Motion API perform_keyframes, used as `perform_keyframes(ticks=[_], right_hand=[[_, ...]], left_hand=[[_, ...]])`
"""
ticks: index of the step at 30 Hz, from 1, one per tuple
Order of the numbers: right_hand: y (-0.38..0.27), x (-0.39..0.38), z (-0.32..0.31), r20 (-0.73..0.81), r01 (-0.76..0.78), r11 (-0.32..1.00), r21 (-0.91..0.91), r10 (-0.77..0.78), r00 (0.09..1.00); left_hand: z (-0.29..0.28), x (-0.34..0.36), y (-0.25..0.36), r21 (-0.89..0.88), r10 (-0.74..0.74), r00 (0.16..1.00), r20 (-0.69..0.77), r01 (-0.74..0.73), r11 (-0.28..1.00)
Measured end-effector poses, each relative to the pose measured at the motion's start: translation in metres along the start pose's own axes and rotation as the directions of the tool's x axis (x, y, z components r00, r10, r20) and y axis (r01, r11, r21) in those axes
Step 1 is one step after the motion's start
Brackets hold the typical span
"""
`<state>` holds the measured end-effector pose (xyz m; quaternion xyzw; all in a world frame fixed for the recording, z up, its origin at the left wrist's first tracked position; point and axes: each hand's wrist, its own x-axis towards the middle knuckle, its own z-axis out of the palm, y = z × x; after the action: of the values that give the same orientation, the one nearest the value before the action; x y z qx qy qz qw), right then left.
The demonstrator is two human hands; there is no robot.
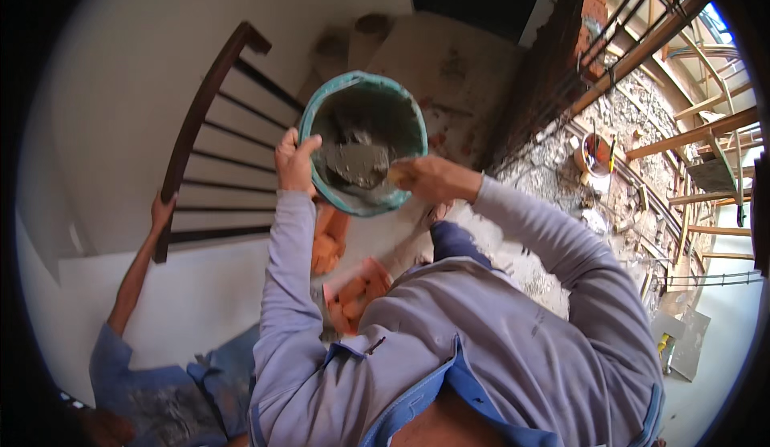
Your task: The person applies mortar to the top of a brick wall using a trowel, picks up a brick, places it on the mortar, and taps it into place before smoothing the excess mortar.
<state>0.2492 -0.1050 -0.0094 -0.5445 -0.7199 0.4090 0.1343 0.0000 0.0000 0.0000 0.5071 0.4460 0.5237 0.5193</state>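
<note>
My left hand is closed on the left rim of a teal bucket, its thumb over the edge. Wet grey mortar lies inside the bucket. Over the right side of the rim, my right hand is wrapped round the light wooden handle of what looks like a trowel. Its blade reaches into the bucket and appears covered with a heap of mortar, so its outline is hard to make out.
A dark stair railing runs on the left; a co-worker's hand rests on it. Below the bucket stands an orange container with brick pieces. To the right are a broken brick wall, a rubble-strewn floor and wooden beams.
</note>
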Motion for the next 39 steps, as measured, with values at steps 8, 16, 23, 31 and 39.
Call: perform_keyframes(ticks=[8, 16, 23, 31, 39], right_hand=[[0.026, 0.094, -0.131, -0.395, -0.185, 0.76, -0.623, -0.102, 0.913], [0.069, 0.137, -0.126, -0.435, -0.265, 0.833, -0.486, 0.033, 0.9], [0.085, 0.15, -0.225, -0.382, -0.366, 0.912, -0.186, 0.276, 0.882], [0.089, 0.231, -0.311, -0.45, -0.533, 0.832, -0.153, 0.421, 0.787], [0.138, 0.267, -0.365, -0.747, -0.601, 0.798, -0.042, 0.375, 0.549]], left_hand=[[0.056, 0.16, -0.011, -0.059, -0.01, 0.999, 0.052, 0.013, 0.998], [0.088, 0.256, -0.048, 0.013, -0.161, 0.932, 0.324, 0.166, 0.986], [0.171, 0.345, -0.022, 0.113, -0.189, 0.91, 0.369, 0.158, 0.981], [0.228, 0.483, -0.025, 0.088, -0.183, 0.808, 0.56, 0.162, 0.983], [0.391, 0.576, -0.001, -0.08, -0.008, 0.627, 0.779, 0.111, 0.991]])
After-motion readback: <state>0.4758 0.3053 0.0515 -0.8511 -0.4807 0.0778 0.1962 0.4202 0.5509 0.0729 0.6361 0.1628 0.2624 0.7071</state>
